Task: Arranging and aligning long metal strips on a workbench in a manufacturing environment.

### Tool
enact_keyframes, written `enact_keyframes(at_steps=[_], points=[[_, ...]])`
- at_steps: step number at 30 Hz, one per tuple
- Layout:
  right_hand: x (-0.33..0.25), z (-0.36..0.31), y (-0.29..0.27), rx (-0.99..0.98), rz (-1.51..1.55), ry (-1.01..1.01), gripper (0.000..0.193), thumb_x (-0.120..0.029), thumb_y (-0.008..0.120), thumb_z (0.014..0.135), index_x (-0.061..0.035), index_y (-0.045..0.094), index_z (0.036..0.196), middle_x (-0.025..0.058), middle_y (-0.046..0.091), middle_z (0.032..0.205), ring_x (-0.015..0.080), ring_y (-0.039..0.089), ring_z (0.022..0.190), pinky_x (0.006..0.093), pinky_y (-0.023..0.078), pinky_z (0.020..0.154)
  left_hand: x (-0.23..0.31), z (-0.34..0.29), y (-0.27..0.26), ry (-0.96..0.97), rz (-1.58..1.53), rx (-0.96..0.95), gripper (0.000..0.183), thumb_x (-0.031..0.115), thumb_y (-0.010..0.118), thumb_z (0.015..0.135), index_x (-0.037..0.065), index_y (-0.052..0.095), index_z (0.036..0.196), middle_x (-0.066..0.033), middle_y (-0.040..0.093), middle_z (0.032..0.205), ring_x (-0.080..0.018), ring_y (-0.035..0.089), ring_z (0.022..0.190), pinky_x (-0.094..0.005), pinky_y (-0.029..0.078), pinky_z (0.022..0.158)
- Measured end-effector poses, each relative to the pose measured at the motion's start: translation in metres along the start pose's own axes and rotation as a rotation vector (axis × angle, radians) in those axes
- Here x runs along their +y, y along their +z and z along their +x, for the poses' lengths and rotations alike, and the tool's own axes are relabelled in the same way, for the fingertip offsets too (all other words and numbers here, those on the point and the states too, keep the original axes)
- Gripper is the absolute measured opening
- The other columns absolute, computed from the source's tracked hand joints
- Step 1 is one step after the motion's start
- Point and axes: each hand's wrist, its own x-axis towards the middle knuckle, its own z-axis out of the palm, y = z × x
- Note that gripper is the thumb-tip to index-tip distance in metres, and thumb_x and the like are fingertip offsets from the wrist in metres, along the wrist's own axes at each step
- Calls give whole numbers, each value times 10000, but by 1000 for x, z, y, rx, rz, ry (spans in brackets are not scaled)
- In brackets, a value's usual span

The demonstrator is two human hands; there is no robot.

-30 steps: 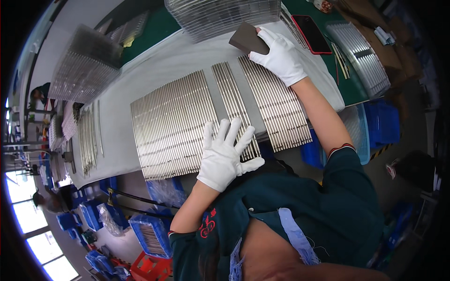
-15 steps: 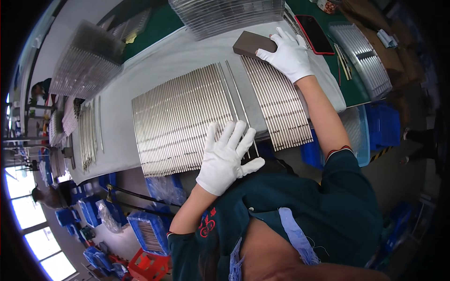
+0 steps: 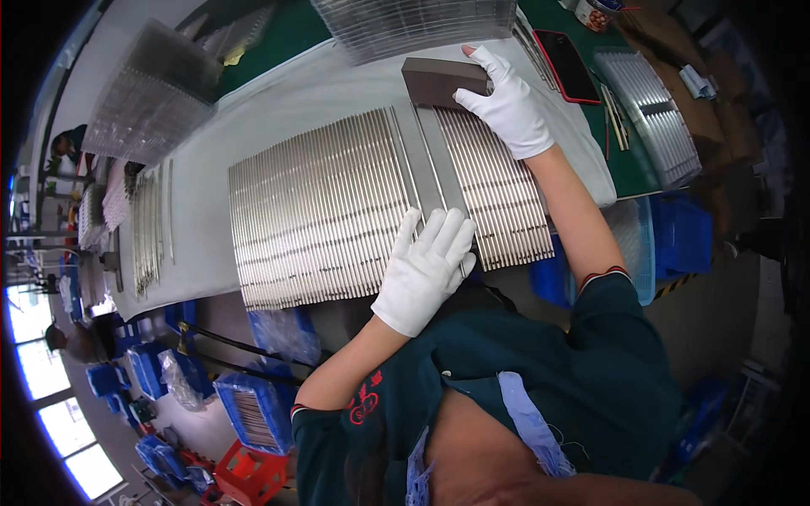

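Note:
My right hand (image 3: 511,111), in a white glove with bare thumb and finger tips, grips the right end of a dark brown rectangular block (image 3: 439,83). The block rests at the far end of the right-hand row of thin metal rods (image 3: 498,190). My left hand (image 3: 426,268), also gloved, lies with its fingers stretched out and close together over the near ends of a few loose rods (image 3: 429,156) in the gap between two rows. Its fingertips hide those ends. Left of it spreads a wider row of shiny metal rods (image 3: 316,211), laid side by side.
Clear plastic trays stand at the back (image 3: 413,25) and far left (image 3: 148,93). A red-edged phone (image 3: 565,66) and a ridged tray (image 3: 648,114) lie at the right. More rods (image 3: 148,228) lie at the left. Blue bins (image 3: 257,413) sit below the table.
My right hand has shifted slightly left with the block, which now sits farther left and turned. My left hand has moved right, and its fingers have come together.

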Motion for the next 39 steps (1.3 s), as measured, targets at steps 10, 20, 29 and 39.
enact_keyframes(at_steps=[10,20,29,39], points=[[4,2,-8,-103,144,-30,511,-219,822,809,-118,657,1282,151,708,1215,320,692,1086,390,544,963,2,4,2,-1,-1,106,416,243,727,819,53,590,1163,-77,560,1096,-232,580,1049,-433,432,1006],[-4,2,-26,-265,346,255,528,-206,806,862,-122,641,1357,108,716,1252,207,681,1145,322,519,1000,-1,3,-12,97,-69,105,424,383,710,849,68,604,1111,-60,552,1020,-230,579,960,-414,445,975],[-23,14,-51,-799,606,394,557,-13,766,868,-48,621,1405,65,658,1393,170,629,1252,310,483,1092,-3,9,-21,167,-173,122,442,454,674,843,74,617,1062,-56,551,951,-233,584,923,-404,465,956],[-24,20,-50,-823,653,366,485,-13,745,892,-53,652,1367,78,687,1341,175,645,1220,305,512,1051,-4,8,-15,167,-176,165,431,445,678,833,71,623,1041,-62,550,955,-231,589,933,-400,465,980]])
